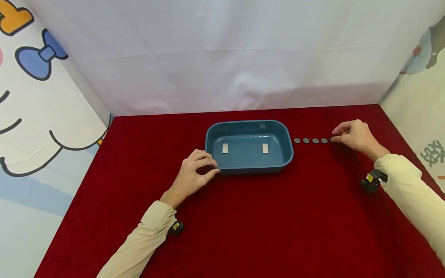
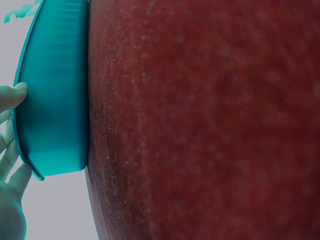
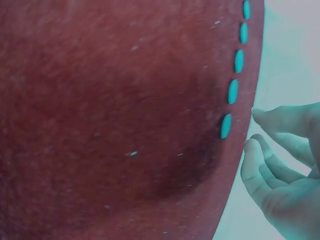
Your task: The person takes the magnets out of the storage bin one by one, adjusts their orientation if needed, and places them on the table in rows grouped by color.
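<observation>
My left hand (image 1: pixel 192 173) is at the near left corner of a blue rectangular tub (image 1: pixel 250 170), its thumb and fingers around the rim. In the left wrist view the thumb (image 2: pixel 15 95) lies against the tub's outer wall. Inside the tub, two small pale rectangular pieces (image 1: pixel 265 148) lie apart on the bottom. A row of several small grey discs (image 1: pixel 315 141) runs to the right of the tub. Over the row's right end hovers my right hand (image 1: pixel 354 135). Its fingertips stand apart in the right wrist view, and the nearest disc (image 3: pixel 226 126) lies on the cloth.
Dark red cloth (image 1: pixel 264 224) covers the table. White fabric (image 1: pixel 226 58) hangs along the back edge. Printed cartoon panels (image 1: pixel 38 127) stand at the left and right sides. Both wrists carry small black cameras (image 1: pixel 372 181).
</observation>
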Available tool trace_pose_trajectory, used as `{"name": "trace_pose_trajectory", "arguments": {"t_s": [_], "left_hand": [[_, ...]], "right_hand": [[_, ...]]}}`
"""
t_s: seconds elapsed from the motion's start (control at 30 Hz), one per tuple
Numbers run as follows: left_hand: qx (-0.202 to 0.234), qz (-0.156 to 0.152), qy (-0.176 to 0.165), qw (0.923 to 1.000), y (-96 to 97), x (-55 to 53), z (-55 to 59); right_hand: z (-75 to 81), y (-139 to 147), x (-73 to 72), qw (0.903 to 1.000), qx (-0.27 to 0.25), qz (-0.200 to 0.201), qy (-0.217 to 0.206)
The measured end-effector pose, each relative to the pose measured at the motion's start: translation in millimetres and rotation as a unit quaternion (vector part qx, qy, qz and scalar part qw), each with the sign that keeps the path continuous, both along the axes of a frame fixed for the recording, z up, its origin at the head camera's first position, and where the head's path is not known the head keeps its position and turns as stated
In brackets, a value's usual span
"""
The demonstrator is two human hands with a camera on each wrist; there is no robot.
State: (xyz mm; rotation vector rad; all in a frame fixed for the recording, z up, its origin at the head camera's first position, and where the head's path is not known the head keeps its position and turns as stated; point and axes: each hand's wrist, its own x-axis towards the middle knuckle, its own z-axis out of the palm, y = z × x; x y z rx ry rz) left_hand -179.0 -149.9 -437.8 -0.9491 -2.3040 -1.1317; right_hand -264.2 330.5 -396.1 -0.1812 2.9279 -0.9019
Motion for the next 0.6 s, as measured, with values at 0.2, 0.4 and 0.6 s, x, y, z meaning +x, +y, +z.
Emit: {"name": "trace_pose_trajectory", "arguments": {"t_s": [0.2,0.4,0.6], "left_hand": [[-0.004,0.004,-0.006,1.0,0.1,1.2,1.7],[-0.001,0.005,-0.007,1.0,-0.4,0.8,0.2],[-0.002,0.005,-0.012,0.9999,0.1,1.2,1.5]], "right_hand": [[13.5,-8.2,2.3,0.9996,-0.016,0.01,0.02],[25.8,-22.4,5.0,0.9989,-0.023,0.028,0.031],[32.0,-34.8,9.0,0.9978,-0.033,0.039,0.042]]}}
